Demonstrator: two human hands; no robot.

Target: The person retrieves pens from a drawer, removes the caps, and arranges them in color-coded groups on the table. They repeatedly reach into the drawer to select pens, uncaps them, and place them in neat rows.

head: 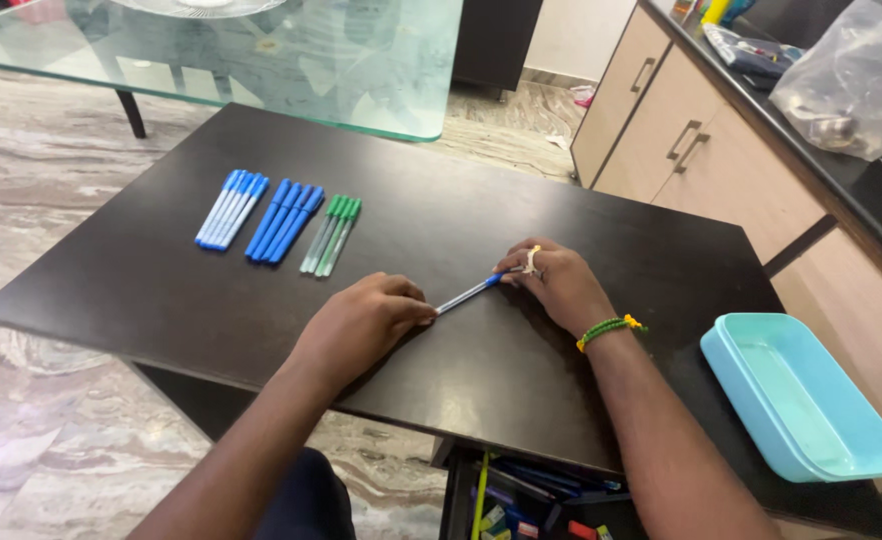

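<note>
holding one pen [469, 292] between your two hands, you have it lying low over the dark table [161, 290], near its front middle. your left hand [361, 325] is curled into a loose fist with the fingertips pinched narrow on the clear end of the barrel. your right hand [556, 285] has its fingers bent down and closed on the blue cap end, so both hands grip the same pen, one at each end. whether the cap is seated or coming apart, you cannot tell from this view.

further back on your left, three neat rows already lie side by side: a row of light blue pens [231, 208], a row of darker blue pens [286, 221] just beside it, and a smaller row of green pens [331, 235] next to that. judging by how they lie, these look sorted by colour, and the pen in your hands is the only one on the table not yet in a row.

a light blue tray [861, 455] sits at the right corner, well apart from the rows, with nothing showing inside it. below the table edge, a shelf holds more coloured items [521, 500], too dim to tell apart.
</note>
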